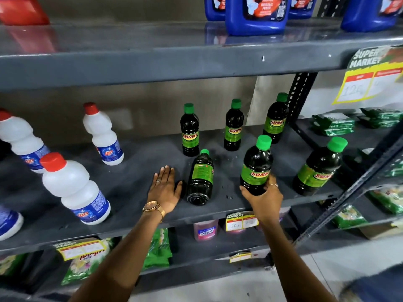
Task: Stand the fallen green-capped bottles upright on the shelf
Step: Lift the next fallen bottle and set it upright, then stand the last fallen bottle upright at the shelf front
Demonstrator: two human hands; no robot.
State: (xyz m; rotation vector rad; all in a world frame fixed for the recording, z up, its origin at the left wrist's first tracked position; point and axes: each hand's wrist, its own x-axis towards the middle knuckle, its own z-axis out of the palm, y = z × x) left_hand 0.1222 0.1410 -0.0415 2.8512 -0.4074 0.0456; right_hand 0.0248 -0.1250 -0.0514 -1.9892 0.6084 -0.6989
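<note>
Several dark bottles with green caps and green "Sunny" labels are on the grey middle shelf (135, 171). One bottle (200, 178) lies on its side, cap pointing to the back, base toward the shelf's front edge. My left hand (165, 189) rests flat and open on the shelf just left of it, thumb nearly touching it. My right hand (262, 196) grips the base of an upright bottle (256, 165) near the front. Three bottles stand at the back, including the left one (190, 130). Another bottle (318, 167) stands at the front right.
White red-capped bottles (74, 188) stand on the shelf's left half. Blue jugs (256, 16) sit on the shelf above. A perforated upright post (299, 97) bounds the right side, with green packets (333, 124) beyond. Price tags hang on the shelf edges; packets fill the lower shelf.
</note>
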